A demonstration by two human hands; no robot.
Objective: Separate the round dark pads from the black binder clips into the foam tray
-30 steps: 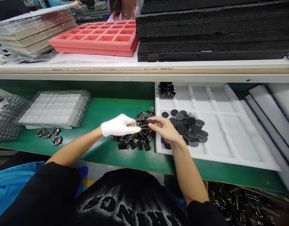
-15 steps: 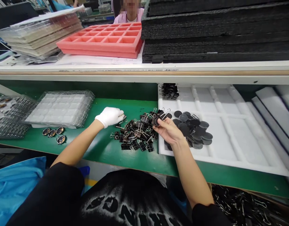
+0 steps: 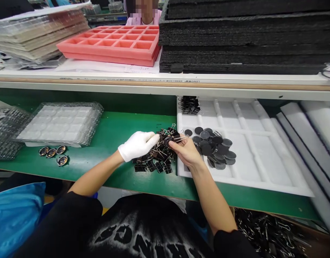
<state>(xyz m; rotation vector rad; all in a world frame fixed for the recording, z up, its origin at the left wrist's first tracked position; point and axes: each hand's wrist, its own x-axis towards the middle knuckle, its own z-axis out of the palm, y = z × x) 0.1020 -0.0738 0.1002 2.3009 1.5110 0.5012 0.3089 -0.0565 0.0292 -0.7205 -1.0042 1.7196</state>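
My left hand (image 3: 138, 145), in a white glove, has its fingers pinched together over the pile of black binder clips (image 3: 156, 157). Its fingertips meet the dark pieces at my right hand, and what lies between them is hidden. My bare right hand (image 3: 185, 149) grips a black binder clip (image 3: 178, 138) with silver wire handles, together with a dark round disc at its jaw end. Just right of that hand, several dark round discs (image 3: 218, 148) lie heaped in a white foam tray (image 3: 262, 175).
More binder clips (image 3: 190, 104) fill the tray's back left compartment. To the left are clear plastic trays (image 3: 60, 120) and several round metallic pieces (image 3: 62, 160). A shelf edge (image 3: 143, 86) crosses above, carrying red trays (image 3: 111, 43) and black foam (image 3: 235, 43). A person (image 3: 143, 18) sits beyond.
My left hand has moved right, from the pile's left edge to the clip in my right hand. My right hand stays near the same spot. The view has shifted slightly.
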